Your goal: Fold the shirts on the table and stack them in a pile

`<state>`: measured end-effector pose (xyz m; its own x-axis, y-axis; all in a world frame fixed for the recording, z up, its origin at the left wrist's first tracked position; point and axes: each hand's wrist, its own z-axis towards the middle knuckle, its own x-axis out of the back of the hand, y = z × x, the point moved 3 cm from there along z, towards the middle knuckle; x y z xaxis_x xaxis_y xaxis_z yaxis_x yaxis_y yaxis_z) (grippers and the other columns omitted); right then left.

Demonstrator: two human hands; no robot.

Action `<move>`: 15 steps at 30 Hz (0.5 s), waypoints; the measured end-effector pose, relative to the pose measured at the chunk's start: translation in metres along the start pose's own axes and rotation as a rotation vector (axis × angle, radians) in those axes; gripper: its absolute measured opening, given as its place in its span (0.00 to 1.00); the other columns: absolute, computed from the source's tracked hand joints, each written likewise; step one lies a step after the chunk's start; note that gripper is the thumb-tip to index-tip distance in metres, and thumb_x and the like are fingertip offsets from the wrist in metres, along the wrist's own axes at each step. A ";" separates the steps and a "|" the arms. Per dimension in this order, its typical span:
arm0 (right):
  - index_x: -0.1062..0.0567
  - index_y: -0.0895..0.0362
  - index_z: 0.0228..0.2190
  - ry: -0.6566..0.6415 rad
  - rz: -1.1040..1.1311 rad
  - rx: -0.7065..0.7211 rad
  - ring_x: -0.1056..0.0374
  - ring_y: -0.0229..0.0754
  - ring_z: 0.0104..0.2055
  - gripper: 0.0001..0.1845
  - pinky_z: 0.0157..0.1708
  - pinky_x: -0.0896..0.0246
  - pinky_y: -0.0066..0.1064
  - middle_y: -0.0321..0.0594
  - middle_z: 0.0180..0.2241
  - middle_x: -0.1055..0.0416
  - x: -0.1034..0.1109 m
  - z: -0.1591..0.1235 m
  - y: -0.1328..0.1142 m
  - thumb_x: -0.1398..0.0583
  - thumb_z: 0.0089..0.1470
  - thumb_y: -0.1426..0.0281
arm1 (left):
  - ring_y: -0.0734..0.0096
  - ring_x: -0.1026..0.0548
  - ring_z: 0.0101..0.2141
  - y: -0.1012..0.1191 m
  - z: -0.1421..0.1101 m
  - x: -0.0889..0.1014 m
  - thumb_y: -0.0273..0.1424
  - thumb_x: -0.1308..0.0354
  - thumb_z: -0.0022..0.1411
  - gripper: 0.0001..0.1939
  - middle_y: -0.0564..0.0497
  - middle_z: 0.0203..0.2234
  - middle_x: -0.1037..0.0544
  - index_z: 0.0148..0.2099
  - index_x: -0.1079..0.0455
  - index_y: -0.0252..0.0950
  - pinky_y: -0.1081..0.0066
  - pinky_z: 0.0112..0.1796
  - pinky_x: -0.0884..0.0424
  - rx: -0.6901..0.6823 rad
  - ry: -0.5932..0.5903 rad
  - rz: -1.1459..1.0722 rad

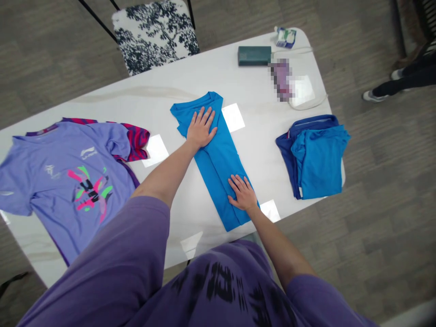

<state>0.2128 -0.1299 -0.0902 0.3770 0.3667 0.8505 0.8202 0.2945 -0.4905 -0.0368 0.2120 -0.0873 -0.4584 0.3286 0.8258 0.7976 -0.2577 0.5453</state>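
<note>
A blue T-shirt (214, 170), folded into a long narrow strip, lies slantwise on the white table (170, 236). Flat on its upper part, just below the collar, rests my left hand (201, 128) with fingers spread. My right hand (243, 193) presses on the lower part near the hem, its fingers stretched out. Neither hand grips the cloth. To the left, a lavender T-shirt (68, 168) with a bright print is laid out over a red and purple patterned garment (138, 141). Folded blue garments (322, 163) are stacked at the table's right edge.
At the far right of the table are a dark green box-shaped object (254, 56), a small carton (286, 37), a blurred-out purple item (282, 79) and a white cable (306, 108). A patterned chair (156, 34) stands behind the table. A person's legs (391, 86) show at the right.
</note>
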 end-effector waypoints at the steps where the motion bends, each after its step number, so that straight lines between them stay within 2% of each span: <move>1: 0.40 0.54 0.88 0.001 -0.001 -0.001 0.51 0.59 0.92 0.46 0.95 0.71 0.58 0.47 0.90 0.48 0.000 0.000 0.000 0.37 0.80 0.54 | 0.41 0.60 0.91 0.004 0.003 0.002 0.53 0.49 0.84 0.48 0.43 0.91 0.49 0.94 0.44 0.34 0.37 0.88 0.73 0.019 -0.016 0.009; 4: 0.39 0.54 0.88 -0.002 0.009 -0.007 0.52 0.57 0.93 0.46 0.94 0.75 0.57 0.48 0.90 0.47 0.003 -0.002 -0.001 0.38 0.81 0.53 | 0.39 0.62 0.91 0.034 -0.009 0.012 0.52 0.49 0.84 0.47 0.42 0.91 0.49 0.93 0.43 0.33 0.35 0.88 0.74 0.088 0.005 0.043; 6: 0.39 0.55 0.88 0.000 0.023 -0.007 0.53 0.56 0.93 0.46 0.94 0.76 0.55 0.50 0.90 0.47 0.006 -0.004 -0.004 0.37 0.81 0.53 | 0.43 0.65 0.91 0.069 -0.043 0.015 0.51 0.51 0.85 0.47 0.42 0.92 0.51 0.95 0.47 0.34 0.35 0.88 0.71 0.106 0.061 0.053; 8: 0.39 0.57 0.87 0.008 0.029 0.004 0.54 0.54 0.93 0.47 0.94 0.76 0.53 0.51 0.90 0.47 0.013 -0.007 -0.009 0.36 0.80 0.52 | 0.46 0.64 0.91 0.107 -0.099 0.010 0.49 0.53 0.86 0.46 0.43 0.92 0.51 0.96 0.51 0.37 0.35 0.88 0.65 0.120 0.077 0.055; 10: 0.39 0.60 0.87 0.017 0.028 0.024 0.56 0.54 0.93 0.48 0.93 0.74 0.52 0.55 0.90 0.47 0.023 -0.009 -0.013 0.35 0.80 0.51 | 0.45 0.60 0.91 0.141 -0.170 -0.002 0.48 0.53 0.86 0.45 0.41 0.91 0.47 0.95 0.49 0.38 0.34 0.88 0.57 0.183 0.037 0.058; 13: 0.38 0.65 0.86 -0.023 0.011 0.029 0.54 0.52 0.91 0.49 0.91 0.66 0.52 0.59 0.89 0.45 0.047 -0.008 -0.016 0.36 0.81 0.49 | 0.39 0.49 0.89 0.181 -0.281 -0.022 0.45 0.50 0.84 0.41 0.37 0.89 0.41 0.92 0.40 0.42 0.36 0.85 0.42 0.358 -0.054 0.024; 15: 0.38 0.68 0.84 -0.075 -0.008 0.052 0.49 0.49 0.89 0.47 0.88 0.57 0.51 0.61 0.87 0.42 0.068 -0.009 -0.012 0.38 0.82 0.50 | 0.39 0.35 0.84 0.205 -0.345 -0.034 0.43 0.49 0.83 0.36 0.37 0.85 0.33 0.87 0.31 0.47 0.40 0.80 0.32 0.448 -0.145 -0.037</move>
<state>0.2325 -0.1162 -0.0246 0.3359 0.4288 0.8386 0.7988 0.3420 -0.4949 0.0069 -0.1656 0.0461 -0.4554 0.4621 0.7610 0.8872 0.1638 0.4314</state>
